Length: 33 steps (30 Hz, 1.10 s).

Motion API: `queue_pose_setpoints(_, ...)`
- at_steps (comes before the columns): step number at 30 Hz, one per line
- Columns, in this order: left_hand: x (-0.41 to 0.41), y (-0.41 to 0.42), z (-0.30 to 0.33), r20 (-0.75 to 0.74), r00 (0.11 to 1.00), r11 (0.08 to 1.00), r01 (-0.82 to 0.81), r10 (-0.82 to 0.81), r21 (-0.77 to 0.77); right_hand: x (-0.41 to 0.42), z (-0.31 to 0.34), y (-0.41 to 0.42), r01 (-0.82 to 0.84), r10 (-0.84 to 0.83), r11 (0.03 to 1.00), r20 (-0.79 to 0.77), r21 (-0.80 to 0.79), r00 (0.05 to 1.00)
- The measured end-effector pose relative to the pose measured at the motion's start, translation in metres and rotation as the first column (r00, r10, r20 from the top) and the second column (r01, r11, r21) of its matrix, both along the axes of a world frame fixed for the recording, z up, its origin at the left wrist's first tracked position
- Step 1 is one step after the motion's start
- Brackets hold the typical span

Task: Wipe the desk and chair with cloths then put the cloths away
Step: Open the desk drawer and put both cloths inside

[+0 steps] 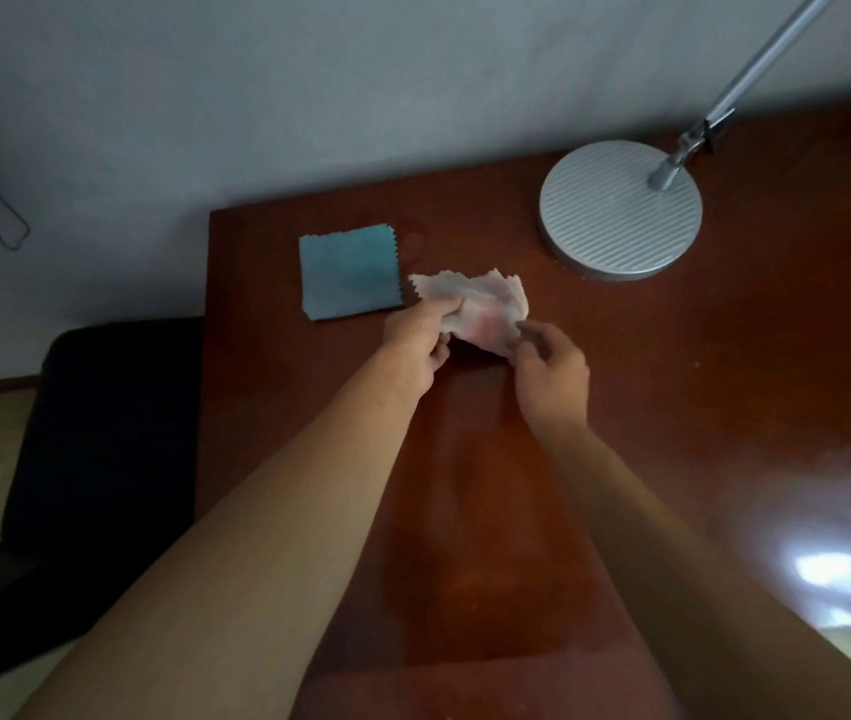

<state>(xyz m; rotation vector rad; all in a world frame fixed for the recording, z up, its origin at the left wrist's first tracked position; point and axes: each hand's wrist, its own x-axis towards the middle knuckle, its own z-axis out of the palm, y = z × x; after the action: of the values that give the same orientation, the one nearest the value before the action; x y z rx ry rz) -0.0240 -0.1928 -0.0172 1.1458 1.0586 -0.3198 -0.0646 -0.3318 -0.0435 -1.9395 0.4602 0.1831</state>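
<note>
Your left hand (421,337) and right hand (550,368) both pinch the pink cloth (480,309), crumpled above the desk (724,407) near its middle. The blue cloth (348,272) lies flat at 10 o'clock, just beside. The lamp base (621,210) stands at 2 o'clock. The dark chair (111,433) is at 8 o'clock.

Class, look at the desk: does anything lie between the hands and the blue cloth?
Nothing visible does. The blue cloth lies flat just left of the pink cloth that the left hand and right hand hold; only bare desk lies between.
</note>
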Motion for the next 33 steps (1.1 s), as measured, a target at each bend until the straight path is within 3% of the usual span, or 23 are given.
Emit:
queue_pose_setpoints(3, -0.041, 0.011, 0.01, 0.021, 0.997, 0.985, 0.08, -0.078, -0.153, -0.025, 0.001, 0.003, 0.214, -0.171, 0.956, -0.212, 0.2, 0.962)
queue_pose_setpoints(7, -0.105, 0.035, 0.01, 0.044, 0.987, 0.954, 0.16, -0.154, -0.253, -0.075, 0.002, 0.018, 0.306, -0.131, 0.858, -0.401, 0.412, 0.907)
queue_pose_setpoints(11, -0.17, 0.059, 0.015, 0.009, 0.964, 0.929, 0.26, -0.267, -0.263, -0.131, 0.006, 0.034, 0.354, -0.144, 0.824, -0.441, 0.443, 0.886)
queue_pose_setpoints(14, -0.228, 0.075, 0.018, 0.016, 0.938, 0.929, 0.344, -0.345, -0.135, -0.184, 0.012, 0.044, 0.349, -0.115, 0.815, -0.462, 0.462, 0.88)
queue_pose_setpoints(17, -0.296, 0.082, 0.011, 0.07, 0.947, 0.944, 0.319, -0.314, -0.085, -0.244, 0.011, 0.046, 0.225, -0.036, 0.889, -0.428, 0.4, 0.903)
queue_pose_setpoints(20, -0.363, 0.09, -0.008, 0.0, 0.936, 0.934, 0.352, -0.353, -0.064, -0.305, 0.002, 0.042, 0.047, 0.067, 0.953, -0.36, 0.3, 0.931)
queue_pose_setpoints(27, -0.447, 0.113, -0.042, -0.167, 0.812, 0.812, 0.577, -0.559, 0.089, -0.382, -0.017, 0.055, -0.234, 0.258, 0.966, -0.332, 0.111, 0.907)
queue_pose_setpoints(30, -0.459, 0.119, -0.052, -0.324, 0.711, 0.674, 0.699, -0.623, 0.239, -0.389, -0.026, 0.065, -0.412, 0.374, 0.911, -0.377, -0.023, 0.847)
queue_pose_setpoints(33, -0.467, 0.122, -0.054, -0.502, 0.545, 0.449, 0.838, -0.672, 0.309, -0.395, -0.03, 0.073, -0.675, 0.493, 0.727, -0.589, -0.127, 0.641)
